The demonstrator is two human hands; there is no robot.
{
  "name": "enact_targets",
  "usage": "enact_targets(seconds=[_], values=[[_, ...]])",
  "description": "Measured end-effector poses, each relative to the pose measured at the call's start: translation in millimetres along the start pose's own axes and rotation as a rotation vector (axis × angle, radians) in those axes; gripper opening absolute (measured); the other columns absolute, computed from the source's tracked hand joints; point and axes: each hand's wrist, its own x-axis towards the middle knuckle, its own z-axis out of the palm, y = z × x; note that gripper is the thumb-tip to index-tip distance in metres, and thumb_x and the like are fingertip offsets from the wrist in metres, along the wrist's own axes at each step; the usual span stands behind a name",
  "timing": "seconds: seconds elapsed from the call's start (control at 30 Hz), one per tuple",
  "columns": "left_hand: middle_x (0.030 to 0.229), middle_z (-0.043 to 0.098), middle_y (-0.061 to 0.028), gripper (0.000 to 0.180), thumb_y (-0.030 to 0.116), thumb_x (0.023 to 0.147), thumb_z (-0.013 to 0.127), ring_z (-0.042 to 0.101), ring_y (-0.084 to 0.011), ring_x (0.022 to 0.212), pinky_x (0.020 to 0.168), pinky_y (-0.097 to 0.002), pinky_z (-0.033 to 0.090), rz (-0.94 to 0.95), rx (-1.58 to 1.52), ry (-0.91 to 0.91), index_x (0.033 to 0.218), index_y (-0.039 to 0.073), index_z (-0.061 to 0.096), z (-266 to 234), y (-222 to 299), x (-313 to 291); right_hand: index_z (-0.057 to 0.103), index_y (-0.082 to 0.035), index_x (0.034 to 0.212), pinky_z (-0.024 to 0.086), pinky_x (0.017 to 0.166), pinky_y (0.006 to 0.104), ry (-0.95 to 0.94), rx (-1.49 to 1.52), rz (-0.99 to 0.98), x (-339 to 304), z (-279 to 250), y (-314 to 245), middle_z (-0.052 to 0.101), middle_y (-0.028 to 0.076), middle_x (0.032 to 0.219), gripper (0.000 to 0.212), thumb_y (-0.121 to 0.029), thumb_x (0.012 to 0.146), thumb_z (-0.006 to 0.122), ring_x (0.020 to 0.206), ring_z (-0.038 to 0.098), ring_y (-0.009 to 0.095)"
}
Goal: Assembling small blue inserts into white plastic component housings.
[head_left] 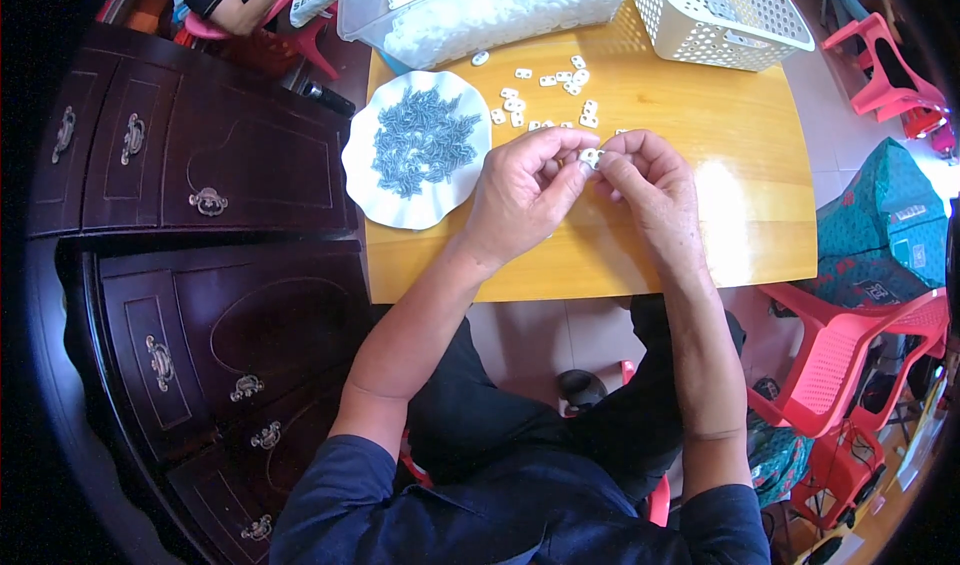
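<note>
Over the middle of the table, my left hand (525,187) pinches a small white two-holed plastic piece (591,158) between thumb and forefinger. My right hand (655,190) is closed in a pinch at that piece's right side. What its fingertips grip is too small and too covered to make out. To the left, a white plate with a wavy rim (362,187) bears a heap of small grey metal screws (425,143). Beyond my hands, several loose white two-holed pieces (515,106) lie scattered on the wood.
A clear plastic bin (365,15) full of white pieces stands at the table's far edge, beside a white perforated basket (690,40). Dark wooden drawers (250,165) flank the yellow table (740,145) on the left. Rightward are a pink chair (825,365) and a teal bag (870,225).
</note>
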Motion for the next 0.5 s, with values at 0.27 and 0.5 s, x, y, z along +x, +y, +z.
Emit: enact_targets(seconds=[0.27, 0.5], values=[[0.082, 0.063, -0.0053, 0.021, -0.005, 0.088, 0.063, 0.058, -0.0079, 0.063, 0.058, -0.0234, 0.047, 0.033, 0.068, -0.012, 0.109, -0.002, 0.069, -3.2, 1.5, 1.1, 0.065, -0.002, 0.102, 0.044, 0.069, 0.0196, -0.020, -0.010, 0.018, 0.0, -0.4, 0.2, 0.068, 0.000, 0.087, 0.011, -0.012, 0.097, 0.064, 0.076, 0.059, 0.004], [0.087, 0.064, -0.0097, 0.025, -0.004, 0.087, 0.064, 0.063, -0.0168, 0.066, 0.060, -0.0285, 0.051, 0.147, 0.206, -0.038, 0.112, -0.002, 0.068, -4.7, 3.7, 3.8, 0.066, -0.002, 0.103, 0.043, 0.069, 0.0195, -0.054, -0.012, 0.046, -1.0, 0.8, -0.6, 0.066, -0.002, 0.086, 0.013, -0.013, 0.098, 0.064, 0.076, 0.057, 0.004]])
